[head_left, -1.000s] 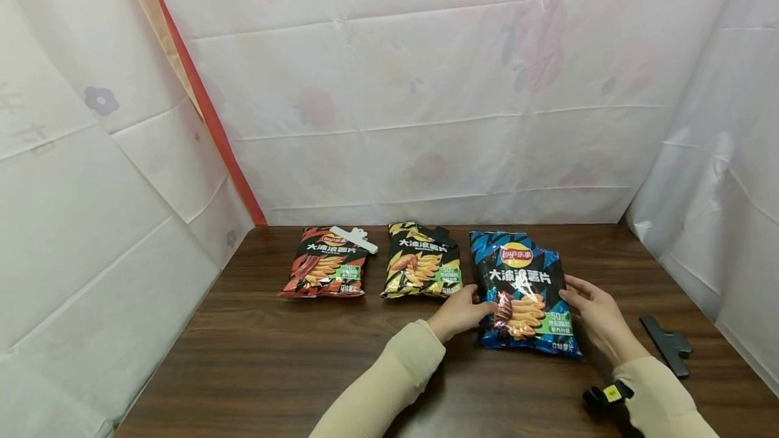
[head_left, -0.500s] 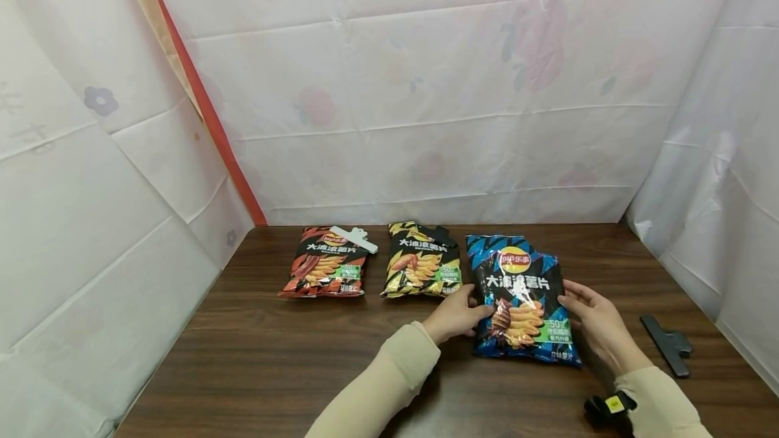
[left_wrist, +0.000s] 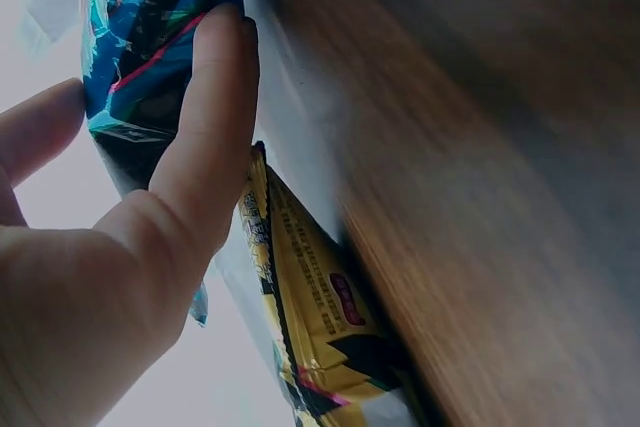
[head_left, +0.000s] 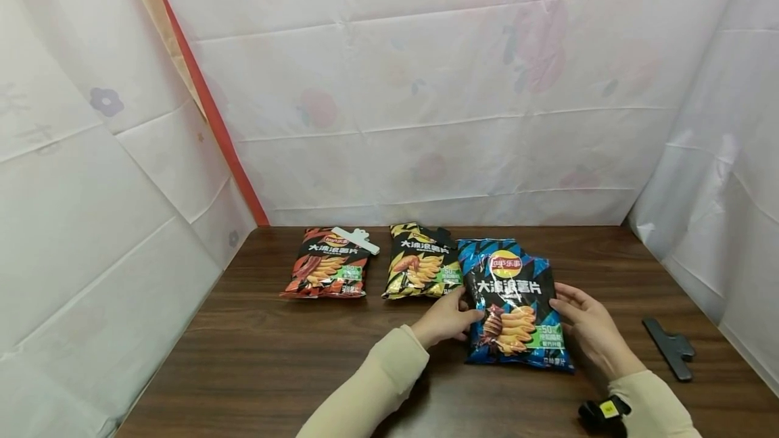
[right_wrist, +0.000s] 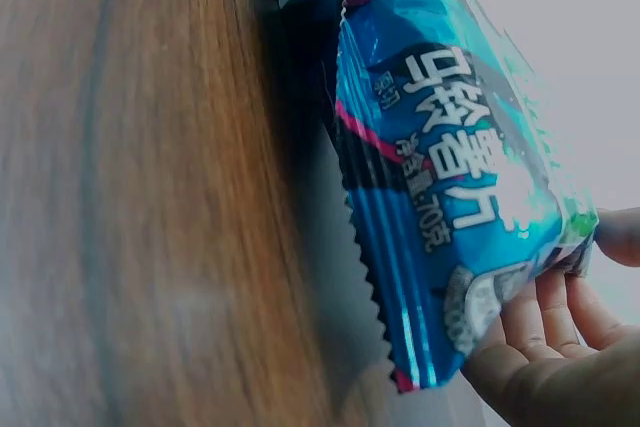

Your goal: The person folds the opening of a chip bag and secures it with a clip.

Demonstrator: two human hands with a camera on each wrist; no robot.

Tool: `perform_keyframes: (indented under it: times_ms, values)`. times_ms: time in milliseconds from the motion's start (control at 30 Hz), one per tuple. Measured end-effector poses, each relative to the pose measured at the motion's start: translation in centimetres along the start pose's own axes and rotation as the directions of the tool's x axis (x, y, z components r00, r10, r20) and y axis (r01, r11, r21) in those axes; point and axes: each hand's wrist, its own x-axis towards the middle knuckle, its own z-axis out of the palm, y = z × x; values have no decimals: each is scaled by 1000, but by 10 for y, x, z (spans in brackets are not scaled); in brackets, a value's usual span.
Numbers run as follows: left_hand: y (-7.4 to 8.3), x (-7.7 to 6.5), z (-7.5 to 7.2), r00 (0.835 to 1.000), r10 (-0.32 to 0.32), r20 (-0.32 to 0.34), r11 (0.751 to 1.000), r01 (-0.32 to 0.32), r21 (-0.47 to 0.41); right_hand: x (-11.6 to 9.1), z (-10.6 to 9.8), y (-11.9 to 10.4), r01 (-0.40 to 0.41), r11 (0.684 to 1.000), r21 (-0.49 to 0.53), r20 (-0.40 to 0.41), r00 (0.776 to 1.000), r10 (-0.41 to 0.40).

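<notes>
A blue and black Lay's chip bag (head_left: 514, 303) is held between both hands, its printed front facing up. My left hand (head_left: 446, 320) grips its left edge; in the left wrist view the thumb and a finger lie on opposite faces of the blue bag (left_wrist: 150, 37). My right hand (head_left: 593, 330) holds the right edge, with fingers (right_wrist: 540, 317) underneath in the right wrist view. The lower seam of the bag (right_wrist: 430, 167) appears raised off the wood there. The bag's top right corner has a stepped outline.
Left of the blue bag lies a yellow chip bag (head_left: 420, 269) with a black clip (head_left: 439, 237). Farther left is a red chip bag (head_left: 322, 269) with a white clip (head_left: 356, 240). Another black clip (head_left: 669, 349) lies at the right on the wooden table (head_left: 274, 370).
Both hands have carried the blue chip bag left and slightly toward the person, bringing it up against the yellow bag in the head view. The other bags and the loose clip have stayed put.
</notes>
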Motion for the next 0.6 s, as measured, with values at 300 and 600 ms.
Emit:
perform_keyframes:
  times_ms: [300, 600]
  values:
    - [-5, -9, -9, 1000, -3, -1, 1000, 3, -16, -1, 9, -1, 20, 999, 31, 21, 1000, -21]
    - [-10, -17, -17, 1000, 14, -14, 1000, -14, 6, -3, 19, -2, 52, 997, 60, 49, 997, -55]
